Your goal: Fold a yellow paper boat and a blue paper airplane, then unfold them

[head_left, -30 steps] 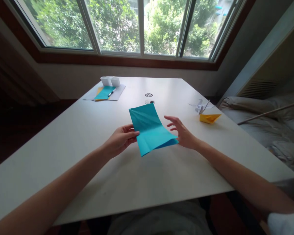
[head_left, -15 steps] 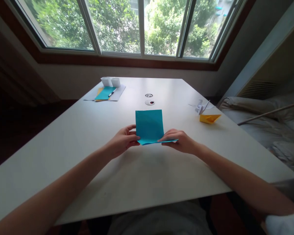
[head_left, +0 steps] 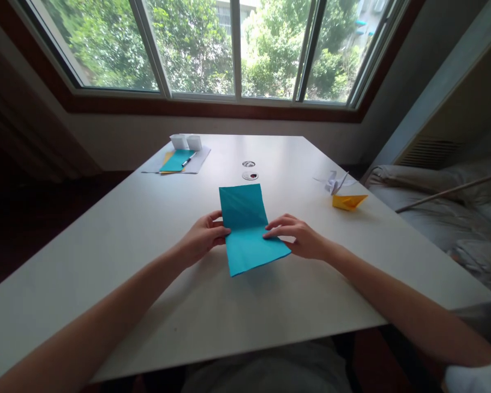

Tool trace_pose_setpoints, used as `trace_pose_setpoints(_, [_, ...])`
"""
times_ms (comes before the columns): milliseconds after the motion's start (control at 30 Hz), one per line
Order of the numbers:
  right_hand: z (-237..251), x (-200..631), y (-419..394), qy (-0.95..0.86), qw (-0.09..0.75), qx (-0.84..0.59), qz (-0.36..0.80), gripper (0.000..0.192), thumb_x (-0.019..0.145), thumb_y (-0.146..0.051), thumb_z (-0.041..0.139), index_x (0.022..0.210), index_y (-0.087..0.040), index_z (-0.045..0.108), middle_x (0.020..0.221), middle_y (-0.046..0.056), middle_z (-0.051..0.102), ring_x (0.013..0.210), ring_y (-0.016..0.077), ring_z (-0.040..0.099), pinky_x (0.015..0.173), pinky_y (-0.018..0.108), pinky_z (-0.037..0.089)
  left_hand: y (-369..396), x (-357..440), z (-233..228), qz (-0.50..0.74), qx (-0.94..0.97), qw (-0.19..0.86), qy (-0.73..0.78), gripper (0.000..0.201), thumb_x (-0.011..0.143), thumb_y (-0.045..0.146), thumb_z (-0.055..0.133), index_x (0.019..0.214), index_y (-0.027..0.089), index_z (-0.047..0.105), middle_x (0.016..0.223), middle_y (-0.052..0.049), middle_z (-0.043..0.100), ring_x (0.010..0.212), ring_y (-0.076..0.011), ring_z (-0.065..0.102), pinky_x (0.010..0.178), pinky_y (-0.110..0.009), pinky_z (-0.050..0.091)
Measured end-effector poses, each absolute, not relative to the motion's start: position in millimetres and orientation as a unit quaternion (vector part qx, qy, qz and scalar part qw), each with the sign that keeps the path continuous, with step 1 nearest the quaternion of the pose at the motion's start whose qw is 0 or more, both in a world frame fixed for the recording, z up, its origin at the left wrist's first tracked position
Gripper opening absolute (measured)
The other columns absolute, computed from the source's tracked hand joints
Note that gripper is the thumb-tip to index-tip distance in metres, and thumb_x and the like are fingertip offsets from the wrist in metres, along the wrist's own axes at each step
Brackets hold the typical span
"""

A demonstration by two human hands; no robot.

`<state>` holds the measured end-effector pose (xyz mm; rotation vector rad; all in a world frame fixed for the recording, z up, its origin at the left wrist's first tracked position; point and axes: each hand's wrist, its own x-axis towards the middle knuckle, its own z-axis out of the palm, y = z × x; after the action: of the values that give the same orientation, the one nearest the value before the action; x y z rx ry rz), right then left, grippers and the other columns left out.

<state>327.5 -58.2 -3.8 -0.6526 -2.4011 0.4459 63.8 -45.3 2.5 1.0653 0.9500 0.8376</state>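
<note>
A teal sheet of paper (head_left: 247, 229), folded into a long strip with a crease across its middle, is held just above the white table (head_left: 147, 229). My left hand (head_left: 202, 237) pinches its left edge at the crease. On the right edge, my right hand (head_left: 298, 237) holds it with fingertips resting on top. The far half tilts up slightly and the near half slopes down toward me.
At the far left lies a grey sheet (head_left: 196, 161) with teal and yellow paper (head_left: 175, 161), a pen (head_left: 189, 158) and two small white boxes (head_left: 185, 142). A white paper crane (head_left: 334, 181) and a yellow paper boat (head_left: 347, 201) sit at the right. Bedding (head_left: 442, 207) lies beyond the right edge.
The far half of the sheet stood folded up half a second ago; it has dropped back so the strip lies opened out. My right hand, free a second ago, now holds the right edge.
</note>
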Motion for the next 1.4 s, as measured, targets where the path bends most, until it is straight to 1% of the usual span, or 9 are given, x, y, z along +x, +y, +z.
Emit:
trace_pose_setpoints(100, [0.0,323.3,-62.2,-0.896,0.313,-0.243,0.199,0.023,0.084,-0.025,0.053,0.105,-0.021,0.064,0.095,0.008,0.066,0.091,0.0179,0.057,0.082,0.034,0.048,-46.8,63.4,4.6,0.366,0.487,0.675,0.416,0.07,0.066,0.01,0.067,0.129,0.022,0.039,0.103,-0.009,0.065,0.083,-0.0195,0.065,0.067,-0.027,0.054])
trace_pose_setpoints(267, [-1.2,317.8,-66.7,-0.812,0.364,-0.341,0.302,0.021,0.083,-0.034,0.053,0.093,-0.02,0.065,0.084,0.005,0.065,0.073,0.0159,0.06,0.062,0.029,0.051,-53.8,65.9,8.6,0.33,0.533,0.681,0.379,0.076,0.064,0.017,0.071,0.131,0.03,0.037,0.109,-0.007,0.062,0.083,-0.0198,0.064,0.067,-0.029,0.053])
trace_pose_setpoints(467, [-2.6,310.4,-67.1,-0.685,0.454,-0.408,0.397,0.027,0.074,-0.045,0.06,0.08,-0.019,0.065,0.125,0.009,0.046,0.105,0.0228,0.051,0.073,0.032,0.052,-62.7,69.0,4.6,0.234,0.567,0.705,0.356,0.064,0.062,0.023,0.075,0.12,0.024,0.051,0.105,-0.008,0.063,0.088,-0.0243,0.061,0.068,-0.031,0.052])
trace_pose_setpoints(633, [-2.1,306.8,-67.5,-0.648,0.428,-0.428,0.463,0.033,0.074,-0.049,0.058,0.074,-0.016,0.06,0.075,0.004,0.059,0.068,0.015,0.054,0.06,0.029,0.048,-63.3,71.6,9.4,0.271,0.534,0.73,0.329,0.049,0.07,0.045,0.066,0.114,0.024,0.056,0.11,-0.008,0.061,0.099,-0.027,0.058,0.08,-0.037,0.048])
trace_pose_setpoints(767, [-1.8,305.2,-69.8,-0.659,0.438,-0.433,0.432,0.028,0.073,-0.044,0.06,0.071,-0.016,0.058,0.067,0.001,0.055,0.062,0.0126,0.05,0.056,0.026,0.046,-62.3,72.6,17.1,0.38,0.542,0.679,0.318,0.055,0.072,0.061,0.054,0.114,0.024,0.055,0.117,-0.009,0.058,0.105,-0.0302,0.054,0.08,-0.041,0.048])
trace_pose_setpoints(900, [-1.8,305.0,-70.7,-0.66,0.444,-0.438,0.419,0.024,0.073,-0.039,0.062,0.073,-0.016,0.057,0.068,0.001,0.057,0.063,0.013,0.053,0.058,0.027,0.049,-61.5,72.3,17.9,0.437,0.591,0.559,0.384,0.052,0.068,0.046,0.068,0.111,0.021,0.056,0.104,-0.009,0.062,0.094,-0.026,0.058,0.075,-0.038,0.051])
trace_pose_setpoints(1067, [-3.3,306.3,-69.1,-0.648,0.433,-0.402,0.481,0.05,0.071,-0.039,0.065,0.115,-0.025,0.045,0.102,0.005,0.059,0.078,0.0163,0.061,0.065,0.031,0.055,-62.6,75.9,16.9,0.433,0.642,0.47,0.423,0.041,0.065,0.039,0.072,0.098,0.016,0.063,0.095,-0.008,0.065,0.088,-0.0241,0.06,0.071,-0.035,0.053])
trace_pose_setpoints(1133, [-3.5,306.4,-68.2,-0.638,0.437,-0.403,0.49,0.055,0.075,-0.043,0.06,0.124,-0.029,0.04,0.105,0.005,0.059,0.081,0.0169,0.062,0.064,0.03,0.056,-64.2,77.6,18.0,0.427,0.652,0.468,0.415,0.041,0.064,0.039,0.072,0.097,0.016,0.064,0.097,-0.008,0.066,0.088,-0.0244,0.06,0.07,-0.035,0.054])
trace_pose_setpoints(1400, [-3.3,305.8,-67.0,-0.648,0.48,-0.409,0.428,0.032,0.075,-0.039,0.062,0.1,-0.019,0.066,0.09,0.006,0.067,0.075,0.0153,0.06,0.064,0.028,0.054,-66.3,79.2,14.9,0.42,0.661,0.474,0.402,0.038,0.066,0.037,0.072,0.097,0.016,0.068,0.088,-0.006,0.07,0.082,-0.0224,0.063,0.069,-0.033,0.055])
